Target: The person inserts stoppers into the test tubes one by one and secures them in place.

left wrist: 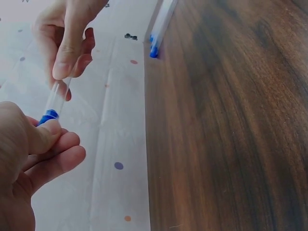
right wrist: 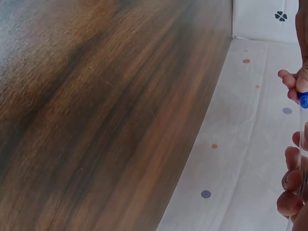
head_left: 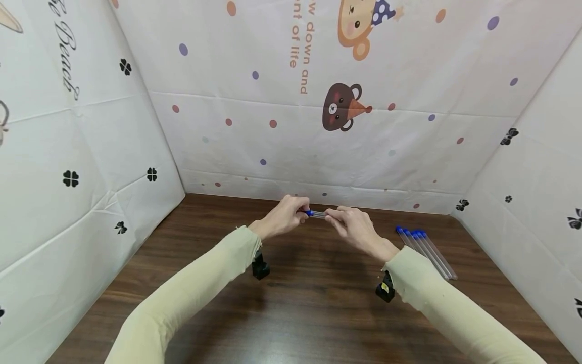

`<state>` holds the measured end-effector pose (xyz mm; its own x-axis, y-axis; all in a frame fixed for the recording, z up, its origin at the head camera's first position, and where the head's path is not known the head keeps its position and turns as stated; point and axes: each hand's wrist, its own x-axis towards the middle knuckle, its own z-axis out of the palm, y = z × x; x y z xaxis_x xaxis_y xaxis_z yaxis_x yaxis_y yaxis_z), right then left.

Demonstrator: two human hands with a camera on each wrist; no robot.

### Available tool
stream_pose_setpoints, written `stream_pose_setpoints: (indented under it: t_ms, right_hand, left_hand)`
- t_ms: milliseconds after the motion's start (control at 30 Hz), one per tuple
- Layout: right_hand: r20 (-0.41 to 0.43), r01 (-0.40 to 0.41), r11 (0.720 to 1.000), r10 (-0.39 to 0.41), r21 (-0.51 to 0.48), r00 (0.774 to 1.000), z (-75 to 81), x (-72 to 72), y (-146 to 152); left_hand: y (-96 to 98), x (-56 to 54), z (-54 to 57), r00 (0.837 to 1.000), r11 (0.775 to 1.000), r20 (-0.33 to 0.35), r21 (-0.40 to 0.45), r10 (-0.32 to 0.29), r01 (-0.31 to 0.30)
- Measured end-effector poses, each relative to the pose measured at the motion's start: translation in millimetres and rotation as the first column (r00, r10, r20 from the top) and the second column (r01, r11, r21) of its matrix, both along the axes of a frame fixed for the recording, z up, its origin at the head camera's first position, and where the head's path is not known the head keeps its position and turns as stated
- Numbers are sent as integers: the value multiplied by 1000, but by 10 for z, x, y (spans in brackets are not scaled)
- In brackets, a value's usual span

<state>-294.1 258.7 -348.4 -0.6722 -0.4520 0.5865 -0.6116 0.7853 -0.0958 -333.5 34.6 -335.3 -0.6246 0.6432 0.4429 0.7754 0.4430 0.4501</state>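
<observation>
In the head view both hands meet over the far part of the table on one clear plastic test tube (head_left: pixel 319 215) with a blue cap (left wrist: pixel 48 116). My left hand (head_left: pixel 286 215) pinches the blue cap between thumb and fingers. The tube's clear body is gripped by my right hand (head_left: pixel 353 227), its fingers wrapped along it and hiding the far end. A short stretch of clear tube (left wrist: pixel 57 98) shows between the two hands in the left wrist view. At the right edge of the right wrist view, the cap (right wrist: pixel 303 99) sits against the left fingertips.
To the right on the dark wooden table (head_left: pixel 309 313) lie several more clear tubes (head_left: pixel 429 254) with blue caps, side by side and slanted. White printed sheets stand at the back (head_left: pixel 291 146), left (head_left: pixel 91 217) and right (head_left: pixel 536 167) of the table.
</observation>
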Motion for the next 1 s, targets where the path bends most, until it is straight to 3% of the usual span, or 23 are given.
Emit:
stream_pose_setpoints:
  t_ms: [400,733,1000]
  right_hand:
    - [61,-2,1000,3,-16,998,9,10,-18]
    - [137,10,999,-3,-53,991,54,21,-23]
    - [149,1,999,4,-35,989,64,9,-17]
  left_hand:
    - [-15,9,-35,999,999,14,14,-30,30]
    - [11,-1,-13,1000,1000,-14,16,-22,23]
    - [28,4,-18,1000,1000,-12,-13,-24,24]
